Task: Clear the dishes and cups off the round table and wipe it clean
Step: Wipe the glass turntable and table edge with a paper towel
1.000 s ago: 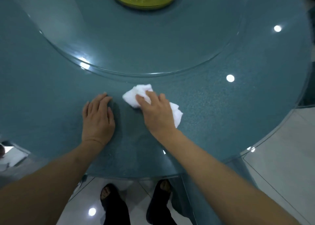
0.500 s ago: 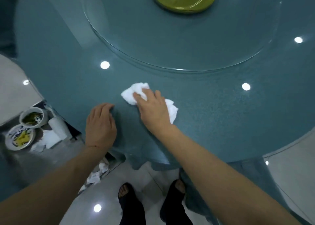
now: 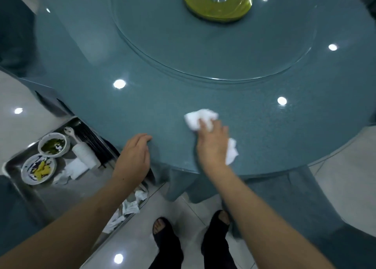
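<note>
The round teal table [image 3: 264, 126] fills the upper view, with no dishes or cups on the part I see. My right hand [image 3: 212, 144] lies flat on a crumpled white cloth [image 3: 200, 117] and presses it onto the tabletop near the front edge. The cloth sticks out ahead of the fingers and to the right of the palm. My left hand [image 3: 134, 156] rests on the table edge to the left, fingertips slightly bent, holding nothing.
A glass turntable [image 3: 203, 51] with a yellow-green hub [image 3: 216, 2] covers the table's centre. Low on the left, a steel tray [image 3: 12, 167] holds a dirty bowl [image 3: 54, 144], a smeared plate [image 3: 38, 169], stacked white cups [image 3: 85, 154] and used napkins. My feet [image 3: 166, 238] stand on glossy tiles.
My right hand has slid the cloth to the right, away from my left hand. The view has shifted, and the steel tray with dirty dishes has come into sight on the left.
</note>
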